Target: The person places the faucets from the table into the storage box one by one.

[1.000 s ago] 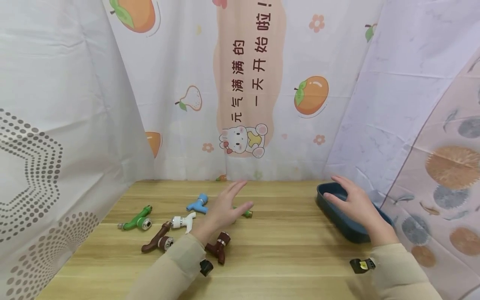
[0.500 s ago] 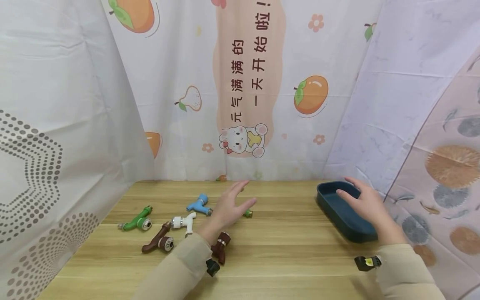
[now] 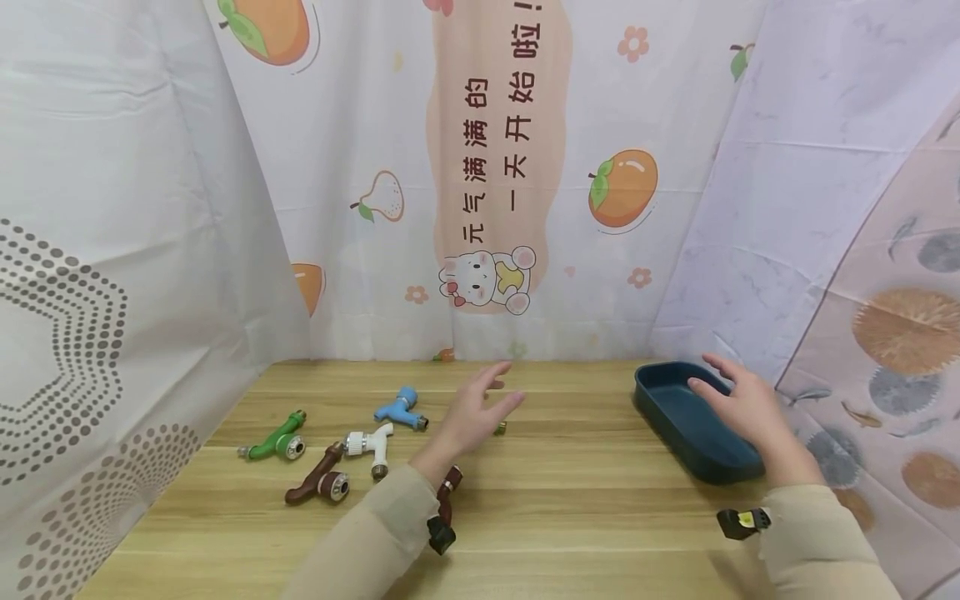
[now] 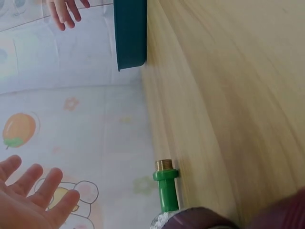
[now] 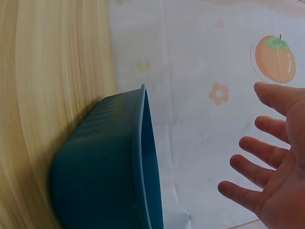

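My left hand (image 3: pixel 472 414) hovers over the table with its fingers spread and nothing in it. Under and behind it lies a green tap (image 4: pixel 167 193), mostly hidden in the head view. A dark maroon tap (image 3: pixel 448 492) is partly covered by the left sleeve. To the left are a white tap (image 3: pixel 372 444), a blue tap (image 3: pixel 400 410), a brown tap (image 3: pixel 317 479) and another green tap (image 3: pixel 272 442). My right hand (image 3: pixel 741 410), fingers loosely spread, holds nothing and hangs above the right side of a dark teal tray (image 5: pixel 102 167).
The wooden table (image 3: pixel 577 500) is bounded by a printed curtain (image 3: pixel 337 275) at the back and by hanging cloths on both sides. The tray stands near the right cloth (image 3: pixel 900 417). A small black camera (image 3: pixel 742 523) sits on the right wrist.
Both hands have drifted right, still empty. The left sleeve now covers more of the maroon tap and uncovers the blue and white ones. The taps and tray have not moved.
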Tool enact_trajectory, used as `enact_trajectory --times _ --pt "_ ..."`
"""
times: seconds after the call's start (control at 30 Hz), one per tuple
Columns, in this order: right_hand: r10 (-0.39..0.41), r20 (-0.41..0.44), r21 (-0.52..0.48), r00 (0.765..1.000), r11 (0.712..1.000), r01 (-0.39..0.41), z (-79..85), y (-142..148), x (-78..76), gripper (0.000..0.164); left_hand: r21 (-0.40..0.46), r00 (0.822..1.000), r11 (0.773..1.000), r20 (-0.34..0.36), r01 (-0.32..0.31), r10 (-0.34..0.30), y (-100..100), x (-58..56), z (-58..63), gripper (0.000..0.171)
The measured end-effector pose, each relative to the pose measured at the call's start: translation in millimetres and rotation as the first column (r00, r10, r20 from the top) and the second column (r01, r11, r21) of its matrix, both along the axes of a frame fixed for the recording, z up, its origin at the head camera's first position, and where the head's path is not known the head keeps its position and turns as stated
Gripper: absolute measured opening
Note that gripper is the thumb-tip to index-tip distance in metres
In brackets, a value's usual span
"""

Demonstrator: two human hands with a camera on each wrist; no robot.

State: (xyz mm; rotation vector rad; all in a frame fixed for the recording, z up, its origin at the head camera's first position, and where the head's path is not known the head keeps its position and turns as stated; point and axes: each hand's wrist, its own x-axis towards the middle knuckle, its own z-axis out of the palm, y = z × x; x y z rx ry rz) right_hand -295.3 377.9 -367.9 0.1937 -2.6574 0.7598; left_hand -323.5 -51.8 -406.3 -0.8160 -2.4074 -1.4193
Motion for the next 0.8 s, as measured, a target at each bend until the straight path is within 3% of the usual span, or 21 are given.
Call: enact_trajectory --times 0.27,0.8 --pt "-0.029 -0.025 0.029 0.999 0.999 0.03 -2.1 12.5 -1.9 0.066 0.057 0.999 0.998 0.052 0.014 -0.017 6.6 -1.6 -2.7 0.056" --pt "-0.078 0.06 0.036 0.995 0.996 0.076 -7.6 32.1 -8.8 0.071 0.138 0.988 0.99 0.151 0.023 -0.044 16.0 -0.4 -2.5 0.056"
